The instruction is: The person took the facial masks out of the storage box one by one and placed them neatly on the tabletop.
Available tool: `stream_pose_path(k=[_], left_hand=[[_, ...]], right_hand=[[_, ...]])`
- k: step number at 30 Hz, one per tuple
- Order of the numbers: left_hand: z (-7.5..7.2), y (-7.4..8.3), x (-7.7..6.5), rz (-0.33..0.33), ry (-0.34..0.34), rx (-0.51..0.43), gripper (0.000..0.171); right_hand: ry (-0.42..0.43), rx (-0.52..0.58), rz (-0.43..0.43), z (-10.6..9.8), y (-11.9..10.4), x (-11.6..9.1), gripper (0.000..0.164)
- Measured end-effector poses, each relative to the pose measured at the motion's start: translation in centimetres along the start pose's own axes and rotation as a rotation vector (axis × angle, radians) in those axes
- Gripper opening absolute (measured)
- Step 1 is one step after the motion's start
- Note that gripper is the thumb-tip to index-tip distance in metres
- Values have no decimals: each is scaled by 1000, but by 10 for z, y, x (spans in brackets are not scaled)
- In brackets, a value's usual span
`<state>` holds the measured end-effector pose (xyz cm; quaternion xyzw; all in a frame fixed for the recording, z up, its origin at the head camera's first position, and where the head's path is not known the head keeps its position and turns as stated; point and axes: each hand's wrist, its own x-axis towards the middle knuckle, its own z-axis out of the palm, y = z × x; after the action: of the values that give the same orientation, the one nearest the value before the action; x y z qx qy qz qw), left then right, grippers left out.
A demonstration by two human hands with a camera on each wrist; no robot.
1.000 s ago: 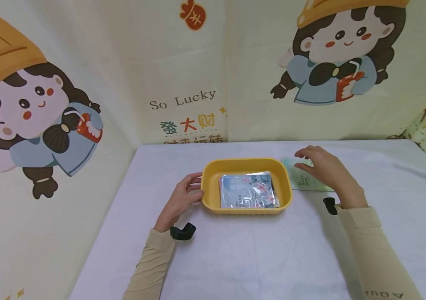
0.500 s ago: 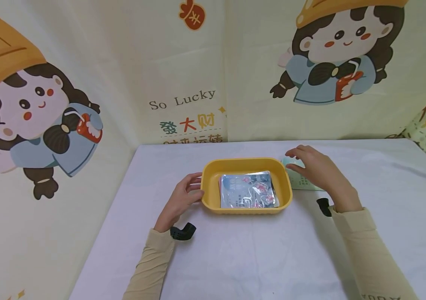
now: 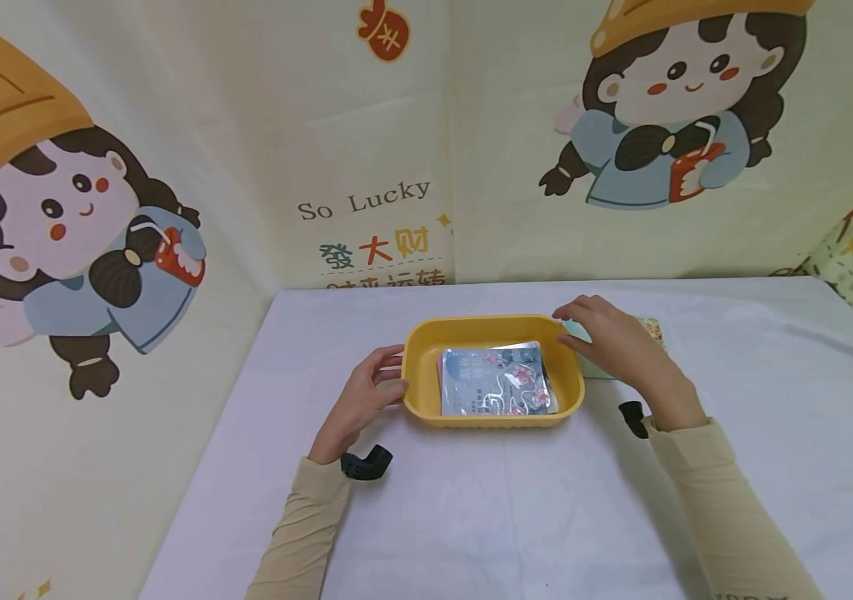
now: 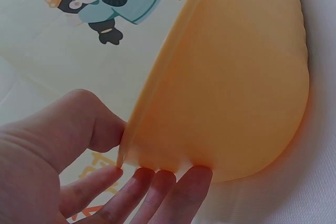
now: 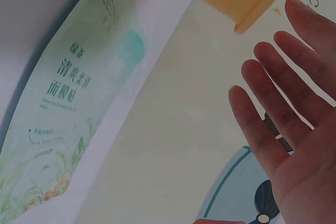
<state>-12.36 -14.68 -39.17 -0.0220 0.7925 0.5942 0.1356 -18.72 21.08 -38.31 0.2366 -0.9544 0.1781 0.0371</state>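
A yellow plastic tray (image 3: 494,422) stands on the table and holds a small pile of flat sheet-mask packets; the top packet (image 3: 494,383) is pale blue with pink flowers. My left hand (image 3: 363,390) grips the tray's left end. In the left wrist view its thumb (image 4: 107,135) meets the rim and the other fingertips press the outer wall. Over the tray's right end hovers my right hand (image 3: 617,342), fingers spread and slightly bent, holding nothing. A green sheet-mask packet (image 5: 68,98) lies flat beside the tray, partly hidden under that hand in the head view.
A white cloth covers the table (image 3: 486,517), which ends at a printed curtain (image 3: 501,150) behind and on the left. Black wrist cameras (image 3: 367,463) sit on both wrists, below tan sleeves (image 3: 726,508).
My right hand has moved left from above the green packet to the tray's right rim, uncovering the packet's far right corner. My left hand and the tray stay in place.
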Motion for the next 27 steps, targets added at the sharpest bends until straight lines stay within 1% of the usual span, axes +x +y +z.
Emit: stream_pose_path(k=[4, 9, 11, 16, 18, 23, 27], left_hand=[[0, 2, -1, -3, 0, 1, 62], [0, 0, 0, -8, 3, 5, 62], [-1, -5, 5, -8, 6, 8, 62], [-1, -26, 18, 6, 20, 10, 63], [-1, -31, 21, 16, 20, 5, 62], [-1, -35, 21, 37, 19, -9, 59], [-1, -35, 21, 41, 29, -11, 59]], right_hand=[[13, 8, -38, 6, -1, 2, 33], [-4, 10, -67, 12, -4, 5, 34], [-5, 7, -72, 14, -5, 6, 34], [8, 15, -95, 17, -9, 9, 32], [3, 24, -99, 18, -11, 11, 32], [-34, 53, -102, 22, -16, 14, 34], [-65, 58, -119, 28, -18, 16, 37]])
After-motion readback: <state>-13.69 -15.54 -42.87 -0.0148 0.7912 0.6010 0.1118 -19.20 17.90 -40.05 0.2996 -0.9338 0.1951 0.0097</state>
